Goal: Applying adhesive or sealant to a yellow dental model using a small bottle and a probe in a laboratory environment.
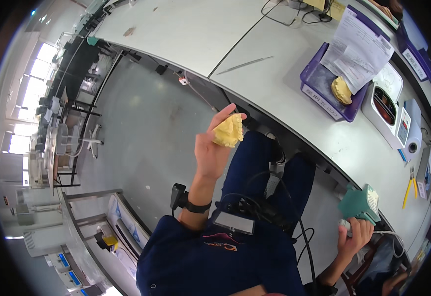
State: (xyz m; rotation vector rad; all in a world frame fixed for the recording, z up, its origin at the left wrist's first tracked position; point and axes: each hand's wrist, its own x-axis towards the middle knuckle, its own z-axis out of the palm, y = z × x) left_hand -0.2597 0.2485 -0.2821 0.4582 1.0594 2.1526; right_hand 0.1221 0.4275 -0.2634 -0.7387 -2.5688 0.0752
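Holding dental cast in left hand beyond worktop edge, handpiece in right hand. Could drop either through slack grip.

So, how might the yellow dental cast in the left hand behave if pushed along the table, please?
The yellow dental cast is probably stiff, judging by its crisp moulded ridges. Its small raised teeth might chip if knocked. Its irregular outline suggests sliding rather than rolling.

Yellow cast hides the left hand (partly).
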